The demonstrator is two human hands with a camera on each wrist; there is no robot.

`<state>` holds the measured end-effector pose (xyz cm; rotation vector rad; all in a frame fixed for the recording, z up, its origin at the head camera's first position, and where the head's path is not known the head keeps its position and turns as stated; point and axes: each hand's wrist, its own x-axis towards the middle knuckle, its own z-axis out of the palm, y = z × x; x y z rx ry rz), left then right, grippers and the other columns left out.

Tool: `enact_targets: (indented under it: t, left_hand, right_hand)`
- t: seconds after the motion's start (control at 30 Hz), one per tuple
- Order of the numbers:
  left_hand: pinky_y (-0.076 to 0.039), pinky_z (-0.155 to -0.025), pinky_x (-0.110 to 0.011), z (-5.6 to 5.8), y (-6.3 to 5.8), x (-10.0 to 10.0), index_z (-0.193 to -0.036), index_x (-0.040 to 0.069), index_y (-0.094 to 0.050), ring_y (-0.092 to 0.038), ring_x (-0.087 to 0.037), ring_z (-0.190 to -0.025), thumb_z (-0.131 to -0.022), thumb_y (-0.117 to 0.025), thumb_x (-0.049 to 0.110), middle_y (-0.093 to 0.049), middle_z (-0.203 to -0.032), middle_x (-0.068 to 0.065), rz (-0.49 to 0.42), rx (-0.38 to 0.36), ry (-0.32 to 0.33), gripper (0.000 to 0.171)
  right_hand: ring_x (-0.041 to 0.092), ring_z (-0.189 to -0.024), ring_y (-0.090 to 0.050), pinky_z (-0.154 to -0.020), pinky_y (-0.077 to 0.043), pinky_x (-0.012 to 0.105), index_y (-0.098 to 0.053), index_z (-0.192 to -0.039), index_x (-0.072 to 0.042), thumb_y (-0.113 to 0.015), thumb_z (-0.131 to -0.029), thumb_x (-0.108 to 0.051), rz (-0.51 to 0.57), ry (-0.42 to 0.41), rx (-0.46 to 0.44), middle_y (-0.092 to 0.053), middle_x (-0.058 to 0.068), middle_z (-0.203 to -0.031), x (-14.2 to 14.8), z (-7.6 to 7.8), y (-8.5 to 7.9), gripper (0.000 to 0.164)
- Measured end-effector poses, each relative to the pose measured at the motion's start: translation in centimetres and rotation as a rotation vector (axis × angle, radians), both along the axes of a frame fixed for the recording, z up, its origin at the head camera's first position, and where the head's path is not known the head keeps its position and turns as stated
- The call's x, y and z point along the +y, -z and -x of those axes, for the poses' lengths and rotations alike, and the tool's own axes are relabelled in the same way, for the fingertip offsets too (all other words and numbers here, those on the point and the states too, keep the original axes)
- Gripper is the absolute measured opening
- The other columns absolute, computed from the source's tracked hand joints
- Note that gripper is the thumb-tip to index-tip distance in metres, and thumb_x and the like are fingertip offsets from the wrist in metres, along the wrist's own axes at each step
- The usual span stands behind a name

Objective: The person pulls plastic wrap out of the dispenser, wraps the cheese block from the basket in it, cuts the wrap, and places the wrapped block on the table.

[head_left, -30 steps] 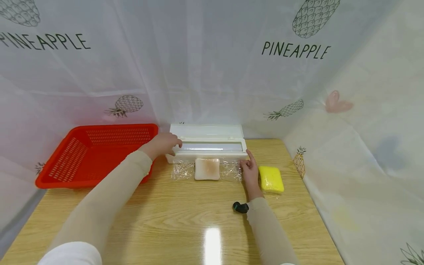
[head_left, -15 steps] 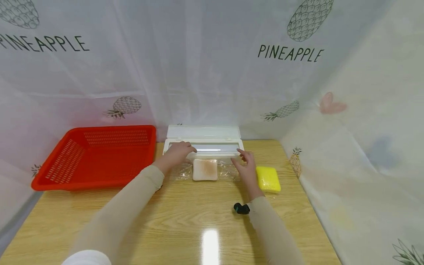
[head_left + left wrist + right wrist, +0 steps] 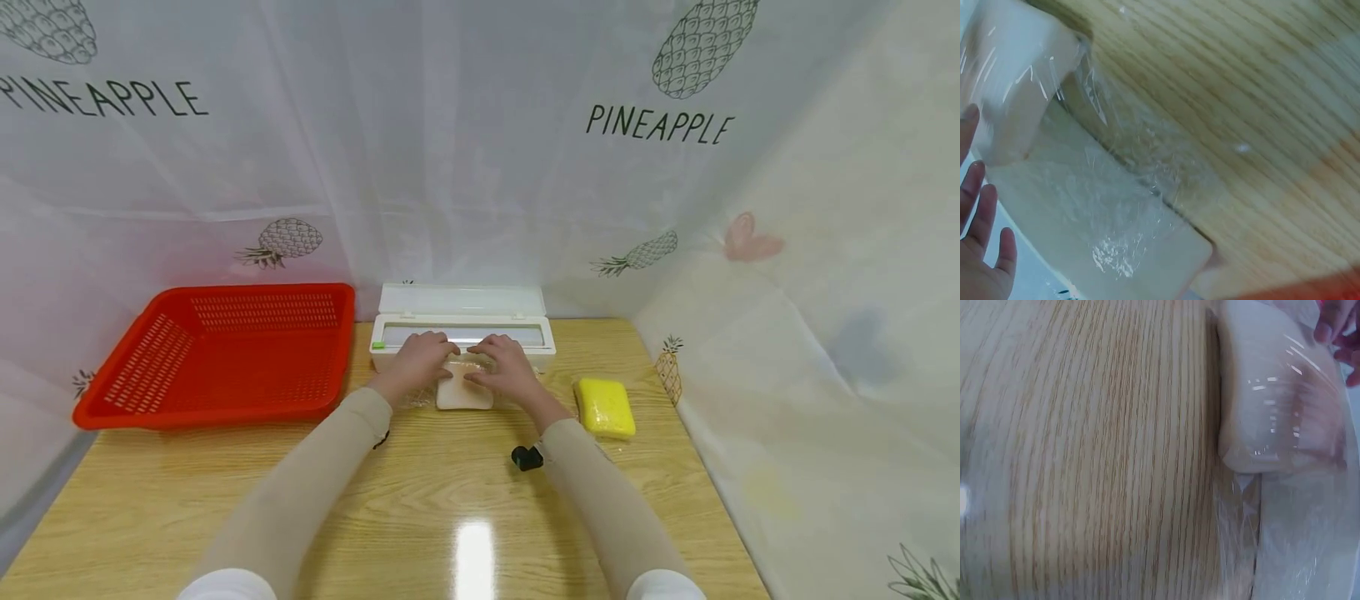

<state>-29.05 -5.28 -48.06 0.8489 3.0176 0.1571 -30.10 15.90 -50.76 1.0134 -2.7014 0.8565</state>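
Observation:
A slice of toast (image 3: 465, 393) lies under clear cling film (image 3: 1116, 262) in front of a white cling film dispenser (image 3: 540, 336), whose lid stands raised. My left hand (image 3: 422, 364) is over the toast's left far corner, thumb and fingers apart, fingers slightly bent. On the right side my right hand (image 3: 512, 372) reaches over the toast, thumb toward its middle. In the right wrist view the film stretches smooth across the toast (image 3: 1272, 394), and fingertips (image 3: 1325, 328) are by its far edge. Whether the fingertips touch the film is hard to tell.
A red plastic basket (image 3: 217, 415) stands at the left on the wooden table (image 3: 420, 508). To the right lies a yellow wrapped block (image 3: 605, 408). A small black device (image 3: 527, 457) sits at the right sleeve. Behind the dispenser hangs a pineapple-print curtain (image 3: 480, 167).
Both hands have moved inward from the dispenser's two ends to the toast in the middle. The dispenser's green tab at its left end has come into sight. The toast has stayed put.

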Motion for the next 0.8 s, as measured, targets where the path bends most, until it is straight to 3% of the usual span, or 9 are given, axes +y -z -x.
enact_targets:
  t: [0.23, 0.37, 0.6, 0.8]
  left_hand:
    - [-0.047, -0.084, -0.045, -0.3, 0.5, 0.1, -0.118, 0.015, -0.069, -0.059, -0.023, -0.1, -0.087, -0.075, 0.027, -0.06, -0.107, -0.002, 0.001, -0.021, -0.007, 0.034]
    - [-0.049, -0.081, -0.044, -0.9, 0.5, -0.1, -0.114, 0.016, -0.071, -0.059, -0.023, -0.096, -0.086, -0.076, 0.025, -0.06, -0.103, -0.001, -0.016, 0.012, 0.005, 0.03]
    - [-0.049, -0.076, -0.038, -2.8, 0.4, -0.6, -0.113, 0.016, -0.07, -0.057, -0.019, -0.088, -0.085, -0.077, 0.022, -0.059, -0.098, 0.001, -0.102, 0.077, 0.043, 0.03]
    - [-0.049, -0.079, -0.04, -5.4, -0.2, -0.9, -0.109, 0.016, -0.071, -0.059, -0.023, -0.093, -0.082, -0.081, 0.022, -0.062, -0.1, -0.001, -0.226, 0.13, 0.017, 0.03]
  right_hand:
    - [0.019, -0.098, -0.051, -0.089, -0.042, 0.036, -0.068, -0.121, -0.011, -0.078, -0.083, -0.039, -0.145, 0.018, -0.032, -0.059, -0.001, -0.105, -1.2, 0.0, 0.0, 0.049]
    - [0.018, -0.097, -0.052, -0.089, -0.043, 0.034, -0.068, -0.123, -0.013, -0.076, -0.085, -0.037, -0.234, 0.01, -0.009, -0.06, -0.001, -0.105, -1.7, -0.1, 0.0, 0.046]
    - [0.017, -0.091, -0.053, -0.083, -0.044, 0.031, -0.074, -0.105, -0.013, -0.078, -0.085, -0.026, -0.273, -0.012, 0.084, -0.061, -0.002, -0.096, -2.0, -1.0, -0.3, 0.024]
    - [0.015, -0.084, -0.056, -0.076, -0.048, 0.029, -0.073, -0.099, -0.013, -0.076, -0.087, -0.017, -0.262, -0.025, 0.042, -0.06, -0.003, -0.091, -2.2, -2.2, -1.1, 0.013]
